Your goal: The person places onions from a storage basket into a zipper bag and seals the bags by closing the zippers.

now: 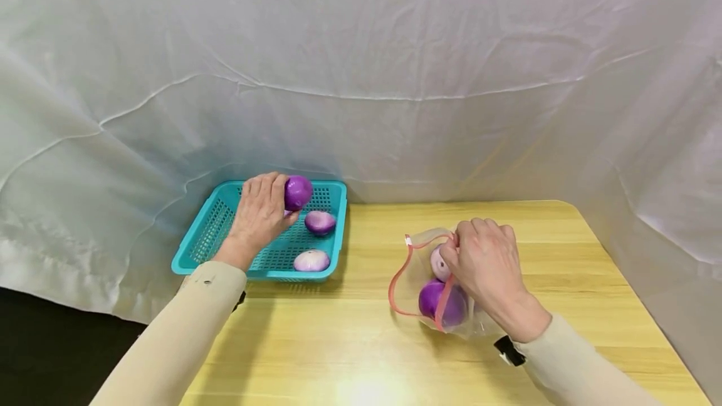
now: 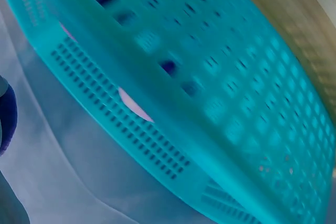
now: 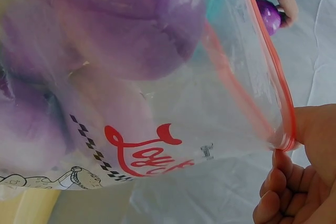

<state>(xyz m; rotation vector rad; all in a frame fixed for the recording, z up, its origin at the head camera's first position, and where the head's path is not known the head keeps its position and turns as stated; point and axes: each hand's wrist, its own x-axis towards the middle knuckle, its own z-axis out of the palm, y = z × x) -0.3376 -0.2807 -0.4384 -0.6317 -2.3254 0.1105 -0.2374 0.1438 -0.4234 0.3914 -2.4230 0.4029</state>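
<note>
Above the teal basket, my left hand grips a glossy purple onion. Two more onions show plainly in the basket, a purple and white one and a paler one; part of another peeks out beneath the left hand. My right hand pinches the rim of a clear zip bag with a red edge, and its mouth gapes toward the left. Inside the bag lie a large purple onion and a pale one. Red lettering marks the bag in the right wrist view.
Both the basket and the bag are on a light wooden table. A pale cloth hangs behind the table and along its right side. Below left of the cloth the floor area looks dark.
</note>
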